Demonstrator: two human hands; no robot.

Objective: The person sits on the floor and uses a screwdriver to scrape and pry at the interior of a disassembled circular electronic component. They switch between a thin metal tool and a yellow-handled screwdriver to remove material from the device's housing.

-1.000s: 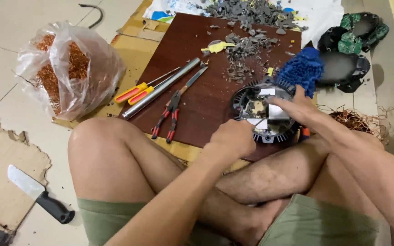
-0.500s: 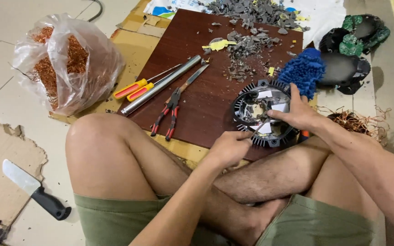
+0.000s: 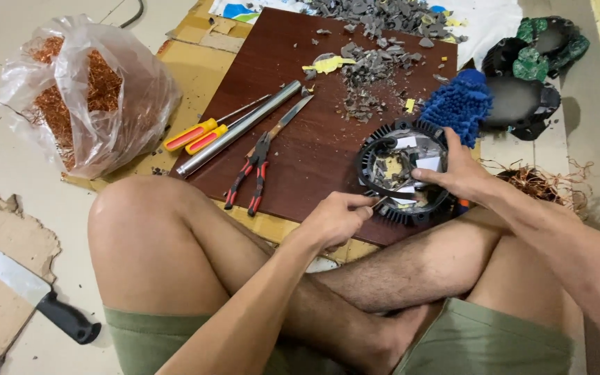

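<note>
Stator (image 3: 404,172) lies flat at the board's (image 3: 314,149) near right edge, right hand (image 3: 458,170) clamped over its rim. Left hand (image 3: 335,217), just left of it, pinches a thin tool (image 3: 379,202) pointing rightward into the ring.

Olive-green shorts (image 3: 494,340), bare arms

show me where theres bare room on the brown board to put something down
Bare wood lies between the pliers and the black round part, below the grey rubble. The board's upper left corner is also bare. Rubble crowds its top right.
</note>
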